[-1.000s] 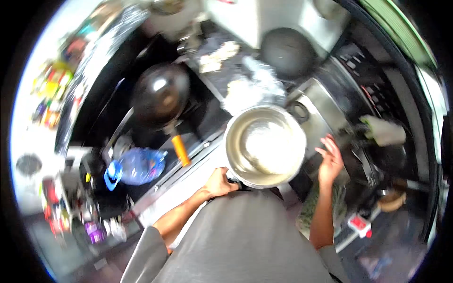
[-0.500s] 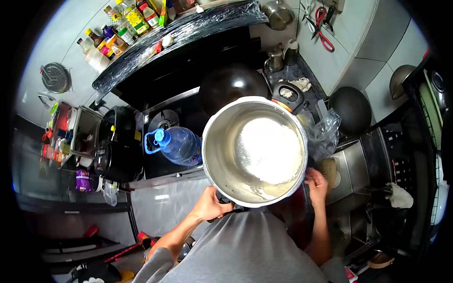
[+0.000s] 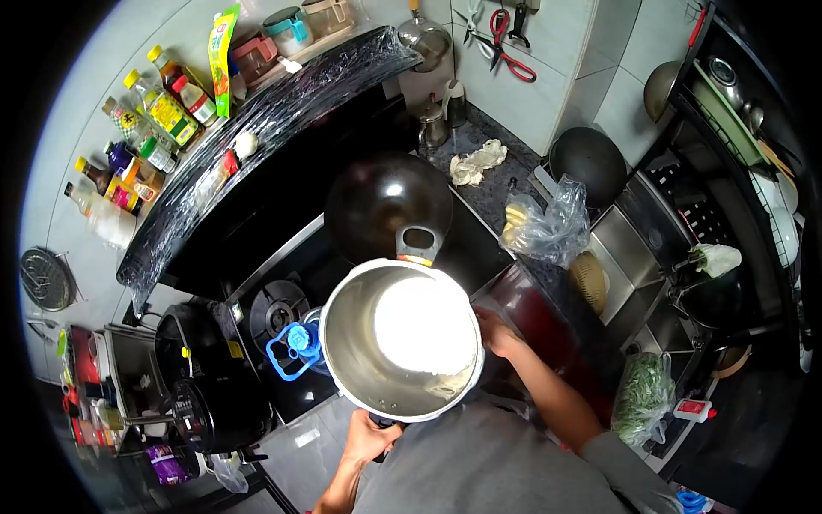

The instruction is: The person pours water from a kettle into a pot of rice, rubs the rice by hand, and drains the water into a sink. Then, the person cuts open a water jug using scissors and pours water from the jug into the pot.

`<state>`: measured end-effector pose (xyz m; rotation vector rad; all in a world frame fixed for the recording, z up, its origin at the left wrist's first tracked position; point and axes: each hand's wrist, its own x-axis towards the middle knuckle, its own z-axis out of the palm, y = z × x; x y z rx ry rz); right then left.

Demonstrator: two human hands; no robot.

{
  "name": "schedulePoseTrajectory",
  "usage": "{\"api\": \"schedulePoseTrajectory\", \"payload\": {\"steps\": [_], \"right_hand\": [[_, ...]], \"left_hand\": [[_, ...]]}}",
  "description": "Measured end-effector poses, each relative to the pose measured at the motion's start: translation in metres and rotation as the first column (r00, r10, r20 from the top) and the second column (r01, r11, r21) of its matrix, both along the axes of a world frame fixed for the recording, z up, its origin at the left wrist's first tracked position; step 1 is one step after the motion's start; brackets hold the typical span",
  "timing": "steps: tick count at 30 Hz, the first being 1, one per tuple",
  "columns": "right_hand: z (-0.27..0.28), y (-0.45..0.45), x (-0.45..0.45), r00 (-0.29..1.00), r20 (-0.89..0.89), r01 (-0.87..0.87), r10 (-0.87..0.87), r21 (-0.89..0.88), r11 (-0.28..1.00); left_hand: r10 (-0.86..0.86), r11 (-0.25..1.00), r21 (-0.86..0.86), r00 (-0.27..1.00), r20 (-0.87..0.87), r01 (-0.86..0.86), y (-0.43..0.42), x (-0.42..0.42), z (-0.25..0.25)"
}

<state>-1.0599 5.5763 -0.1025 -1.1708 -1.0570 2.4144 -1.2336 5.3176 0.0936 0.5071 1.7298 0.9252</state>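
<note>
1. Deep metal pot [image 3: 349,343]: held open side up, close to the grey shirt [image 3: 488,463].
2. Left hand [image 3: 368,439]: wrapped around the pot's near handle [image 3: 388,422].
3. Right hand [image 3: 498,333]: at the pot's right side; fingers hidden, grip cannot be told.
4. Blue-capped bottle [image 3: 300,341]: partly hidden by the pot.

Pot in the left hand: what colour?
The pot is silver-grey; shows best in the head view.

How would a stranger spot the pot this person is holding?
Find the black stove, then the dark wok on it. Just below in the picture is the deep pot, left hand at its near edge, right hand at its side. Its bright, silvery inside sets it apart from the wok.
</note>
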Motion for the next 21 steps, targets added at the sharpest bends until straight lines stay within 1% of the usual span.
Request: {"api": "schedulePoseTrajectory", "payload": {"steps": [1, 2, 4, 6, 7, 8, 10, 13, 14, 15, 16, 17, 18, 19, 20, 21], "right_hand": [[-0.011, -0.002, -0.007, 0.999, 0.051, 0.008, -0.008, -0.007, 1.000], [-0.008, -0.002, -0.012, 0.999, 0.051, 0.010, -0.009, -0.005, 1.000], [0.012, 0.001, -0.023, 1.000, 0.015, 0.020, -0.019, -0.091, 0.996], [0.035, 0.002, -0.032, 1.000, -0.017, -0.004, 0.002, -0.117, 0.993], [0.042, 0.004, -0.035, 0.999, -0.049, -0.019, 0.012, -0.143, 0.990], [0.032, 0.006, -0.037, 0.999, -0.048, -0.027, 0.021, -0.140, 0.990], [-0.004, 0.007, -0.040, 0.985, -0.152, -0.059, 0.078, 0.124, 0.991], [-0.015, 0.023, -0.034, 0.978, -0.177, -0.088, 0.107, 0.113, 0.990], [-0.013, 0.030, -0.033, 0.975, -0.187, -0.102, 0.121, 0.110, 0.989], [-0.011, 0.039, -0.032, 0.992, -0.014, -0.119, 0.122, 0.158, 0.980], [-0.010, 0.049, -0.029, 0.981, 0.159, -0.143, 0.111, 0.203, 0.969], [0.006, 0.065, -0.014, 0.980, 0.143, -0.169, 0.137, 0.245, 0.955], [0.044, 0.079, -0.011, 0.965, 0.166, -0.232, 0.205, 0.168, 0.958], [0.045, 0.102, -0.001, 0.927, 0.203, -0.347, 0.314, 0.152, 0.925], [0.047, 0.121, 0.006, 0.931, 0.142, -0.355, 0.335, 0.142, 0.924], [0.051, 0.139, 0.010, 0.923, 0.115, -0.379, 0.368, 0.099, 0.920]], "left_hand": [[0.005, 1.000, 0.016, 1.000, 0.009, -0.005, -0.002, -0.002, -0.002], [0.004, 1.000, 0.019, 1.000, 0.009, -0.004, -0.005, -0.004, -0.006], [-0.001, 1.000, 0.026, 0.999, 0.045, 0.000, -0.009, -0.005, -0.016], [0.028, 0.999, 0.016, 0.998, 0.051, -0.029, -0.008, 0.001, -0.015], [0.042, 0.999, -0.001, 0.998, 0.048, -0.042, -0.007, 0.005, -0.015], [0.057, 0.998, -0.019, 0.997, 0.047, -0.056, -0.007, 0.009, -0.016], [0.079, 0.997, 0.007, 0.995, 0.054, -0.080, -0.007, 0.018, -0.022], [0.126, 0.992, 0.021, 0.991, 0.043, -0.127, 0.000, 0.036, -0.020], [0.164, 0.986, 0.027, 0.985, 0.046, -0.165, 0.004, 0.044, -0.017], [0.204, 0.978, 0.028, 0.978, 0.049, -0.205, 0.007, 0.051, -0.015], [0.229, 0.973, 0.023, 0.972, 0.049, -0.230, 0.007, 0.056, -0.017], [0.226, 0.974, 0.018, 0.973, 0.040, -0.227, 0.008, 0.060, -0.022], [0.220, 0.975, 0.014, 0.975, 0.031, -0.221, 0.009, 0.065, -0.024], [0.227, 0.974, 0.000, 0.974, 0.020, -0.227, 0.014, 0.069, -0.021], [0.249, 0.968, 0.001, 0.968, 0.024, -0.249, 0.018, 0.074, -0.022], [0.252, 0.967, -0.042, 0.968, 0.003, -0.251, 0.023, 0.078, -0.019]]}}
